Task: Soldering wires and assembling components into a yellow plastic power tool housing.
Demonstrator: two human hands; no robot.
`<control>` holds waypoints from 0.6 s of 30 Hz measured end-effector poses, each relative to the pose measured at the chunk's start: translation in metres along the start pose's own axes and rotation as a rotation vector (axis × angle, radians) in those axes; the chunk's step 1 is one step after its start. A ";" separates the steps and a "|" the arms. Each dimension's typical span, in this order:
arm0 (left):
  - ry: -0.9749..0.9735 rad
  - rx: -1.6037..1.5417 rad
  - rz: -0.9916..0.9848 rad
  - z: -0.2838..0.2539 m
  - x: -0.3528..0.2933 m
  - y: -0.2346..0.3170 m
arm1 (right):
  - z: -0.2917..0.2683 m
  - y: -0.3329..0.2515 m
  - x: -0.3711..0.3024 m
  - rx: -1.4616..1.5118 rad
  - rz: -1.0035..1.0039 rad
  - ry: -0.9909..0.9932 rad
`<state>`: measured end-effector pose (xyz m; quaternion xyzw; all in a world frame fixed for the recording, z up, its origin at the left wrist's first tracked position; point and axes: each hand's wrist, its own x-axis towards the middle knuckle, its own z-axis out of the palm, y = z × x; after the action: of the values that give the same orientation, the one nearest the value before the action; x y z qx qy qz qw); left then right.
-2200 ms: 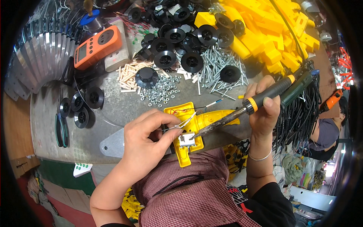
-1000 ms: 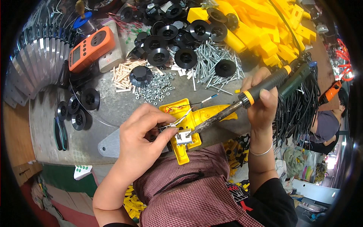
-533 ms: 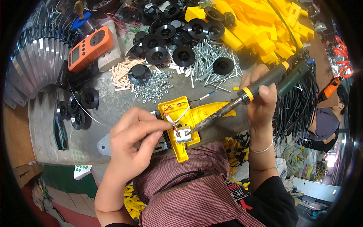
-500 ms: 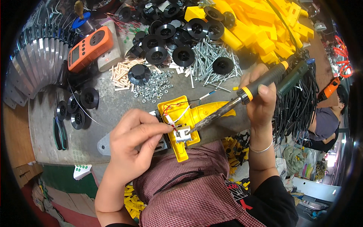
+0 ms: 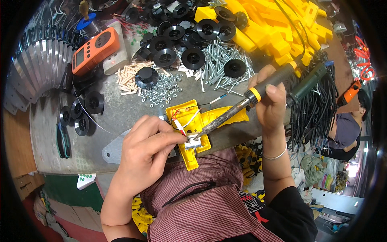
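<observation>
Soldering in progress at the near edge of the grey workbench (image 5: 121,109), just above the checked cloth (image 5: 209,201) over the lap. Pinching a thin wire or solder strand with left hand (image 5: 147,151), fingertips pressed together beside the small metal terminal block (image 5: 193,143); which of the two, too small to tell. Gripping the soldering iron (image 5: 250,101) in right hand (image 5: 271,105), fingers wrapped around the black and orange handle, tip resting on the terminal. Lying flat under both, half over the bench edge: the yellow plastic housing (image 5: 193,121), red and white leads looping across its open top. Judging the joint as being made now; next move probably calling for a steady lift of the tip with the lead held motionless. Lying farther back: loose nuts (image 5: 161,90), screws (image 5: 221,60), black wheels (image 5: 193,58), an orange meter (image 5: 94,50), stacked yellow parts (image 5: 282,24).
</observation>
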<state>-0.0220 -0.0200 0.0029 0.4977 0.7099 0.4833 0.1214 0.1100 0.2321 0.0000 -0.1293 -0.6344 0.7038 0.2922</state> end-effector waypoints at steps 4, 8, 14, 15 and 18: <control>-0.009 0.008 0.012 0.000 0.002 0.001 | -0.002 0.007 0.002 0.019 0.051 0.015; -0.024 0.011 0.014 0.001 0.003 0.001 | -0.006 0.009 0.003 0.059 0.080 -0.023; -0.024 0.017 0.023 0.002 0.006 0.002 | -0.005 0.009 0.003 0.056 0.094 -0.024; -0.026 0.022 0.032 0.003 0.006 0.002 | -0.005 0.009 0.003 0.056 0.094 -0.023; -0.021 0.022 0.050 0.004 0.008 0.003 | -0.003 0.010 0.003 0.053 0.094 -0.021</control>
<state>-0.0210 -0.0114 0.0061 0.5218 0.7011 0.4731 0.1111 0.1072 0.2361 -0.0102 -0.1439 -0.6118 0.7347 0.2553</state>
